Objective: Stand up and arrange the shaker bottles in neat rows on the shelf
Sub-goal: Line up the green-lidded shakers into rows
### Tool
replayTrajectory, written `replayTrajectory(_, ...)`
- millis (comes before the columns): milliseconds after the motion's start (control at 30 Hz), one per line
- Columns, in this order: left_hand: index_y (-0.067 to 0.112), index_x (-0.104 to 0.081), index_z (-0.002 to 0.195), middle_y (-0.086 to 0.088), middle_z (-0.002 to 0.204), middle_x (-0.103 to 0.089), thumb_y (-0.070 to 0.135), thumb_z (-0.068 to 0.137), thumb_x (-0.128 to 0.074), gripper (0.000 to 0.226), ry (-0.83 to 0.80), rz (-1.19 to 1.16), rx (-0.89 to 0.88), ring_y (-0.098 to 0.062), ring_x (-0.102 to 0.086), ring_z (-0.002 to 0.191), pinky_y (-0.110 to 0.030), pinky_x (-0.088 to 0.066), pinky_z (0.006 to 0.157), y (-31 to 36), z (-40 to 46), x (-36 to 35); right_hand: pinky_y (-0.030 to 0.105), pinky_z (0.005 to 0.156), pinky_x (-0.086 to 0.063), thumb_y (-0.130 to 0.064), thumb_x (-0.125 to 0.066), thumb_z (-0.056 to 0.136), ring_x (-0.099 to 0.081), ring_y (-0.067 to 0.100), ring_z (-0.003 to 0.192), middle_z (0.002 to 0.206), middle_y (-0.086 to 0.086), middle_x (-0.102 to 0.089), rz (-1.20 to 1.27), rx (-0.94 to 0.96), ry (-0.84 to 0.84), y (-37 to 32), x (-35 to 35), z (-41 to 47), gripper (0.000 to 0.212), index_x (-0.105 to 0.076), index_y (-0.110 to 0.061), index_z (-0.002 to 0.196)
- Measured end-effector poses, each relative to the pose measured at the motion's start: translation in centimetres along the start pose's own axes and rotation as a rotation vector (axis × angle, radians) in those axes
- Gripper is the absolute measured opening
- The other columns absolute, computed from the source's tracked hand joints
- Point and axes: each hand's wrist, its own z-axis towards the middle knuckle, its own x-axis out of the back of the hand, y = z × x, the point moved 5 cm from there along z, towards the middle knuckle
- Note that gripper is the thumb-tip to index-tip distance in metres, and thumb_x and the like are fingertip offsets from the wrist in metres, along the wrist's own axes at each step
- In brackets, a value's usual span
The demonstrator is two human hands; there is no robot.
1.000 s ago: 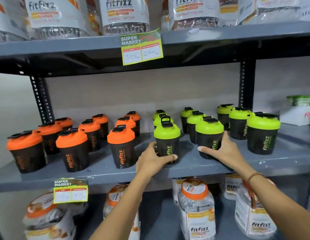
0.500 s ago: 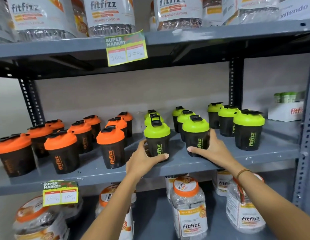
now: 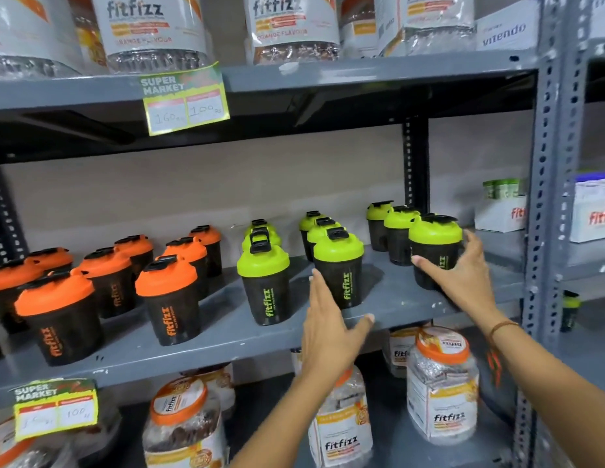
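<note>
Two hands spread: left hand [image 3: 328,327] released, beside middle green-lidded shaker [image 3: 340,266]; right hand [image 3: 460,275] cupping rightmost shaker [image 3: 434,246].

One view only, worn on my head, wide-angle; I'm looking forward and slightly down at the grey middle shelf [image 3: 226,336], close enough that it fills the frame's width; the view sits off to the right, so the perforated upright [image 3: 544,197] runs down the right edge; the upper shelf tilts across the top, the lower one fills the bottom; my forearms enter from the bottom centre and lower right.
</note>
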Motion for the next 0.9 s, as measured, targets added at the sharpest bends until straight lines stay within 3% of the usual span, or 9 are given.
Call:
replayTrajectory(133,0.024,0.011,0.153,-0.002,0.158,-0.031,0.058,0.07,-0.071,0.122,-0.026,0.03,0.169,-0.032,-0.039,0.138,-0.043,-0.038,0.106,-0.9,3.6,0.3,0.043,0.092,-0.046,-0.06,-0.084,0.062,-0.056,0.032,0.12,0.137,0.008,-0.057,-0.124,-0.063,-0.241,2.4,-0.3,1.5,0.096,-0.033,-0.022,0.133)
replayTrajectory(200,0.024,-0.004,0.152,-0.004,0.147,-0.048,0.06,0.065,-0.072,0.117,-0.034,0.013,0.23,-0.032,-0.047,0.132,-0.043,-0.042,0.104,-1.5,4.8,0.2,0.038,0.083,-0.045,-0.055,-0.085,0.063,-0.059,0.028,0.106,0.128,0.008,-0.062,-0.113,-0.052,-0.295,2.8,-0.5,2.0,0.083,-0.036,-0.026,0.123)
replayTrajectory(300,0.024,-0.034,0.134,-0.004,0.128,-0.063,0.064,0.061,-0.071,0.091,0.004,0.034,0.262,-0.033,-0.057,0.118,-0.044,-0.049,0.094,-2.0,5.5,0.0,0.038,0.085,-0.047,-0.051,-0.086,0.065,-0.059,0.026,0.106,0.119,0.002,-0.062,-0.117,-0.027,-0.329,3.0,-0.6,2.2,0.082,-0.041,-0.023,0.128)
replayTrajectory(400,0.023,-0.042,0.124,-0.005,0.12,-0.067,0.069,0.058,-0.069,0.084,0.039,0.063,0.254,-0.033,-0.061,0.112,-0.042,-0.052,0.088,-2.0,5.5,-0.1,0.035,0.082,-0.044,-0.056,-0.085,0.062,-0.055,0.02,0.1,0.111,-0.004,-0.058,-0.11,-0.014,-0.33,3.1,-0.5,2.3,0.084,-0.043,-0.024,0.127)
replayTrajectory(767,0.026,-0.042,0.127,-0.003,0.118,-0.068,0.078,0.052,-0.067,0.095,0.087,0.083,0.242,-0.032,-0.062,0.112,-0.04,-0.052,0.083,-1.3,5.0,-0.2,0.035,0.083,-0.046,-0.065,-0.084,0.057,-0.057,0.018,0.101,0.111,-0.008,-0.057,-0.086,-0.014,-0.355,2.5,-0.3,2.1,0.08,-0.039,-0.033,0.116)
replayTrajectory(900,0.025,-0.04,0.132,-0.004,0.122,-0.067,0.08,0.051,-0.067,0.101,0.053,0.08,0.248,-0.032,-0.061,0.115,-0.04,-0.052,0.085,-1.1,4.6,0.1,0.036,0.084,-0.045,-0.072,-0.08,0.054,-0.055,0.018,0.101,0.118,-0.004,-0.059,-0.117,-0.017,-0.344,2.5,-0.3,1.9,0.089,-0.04,-0.03,0.121)
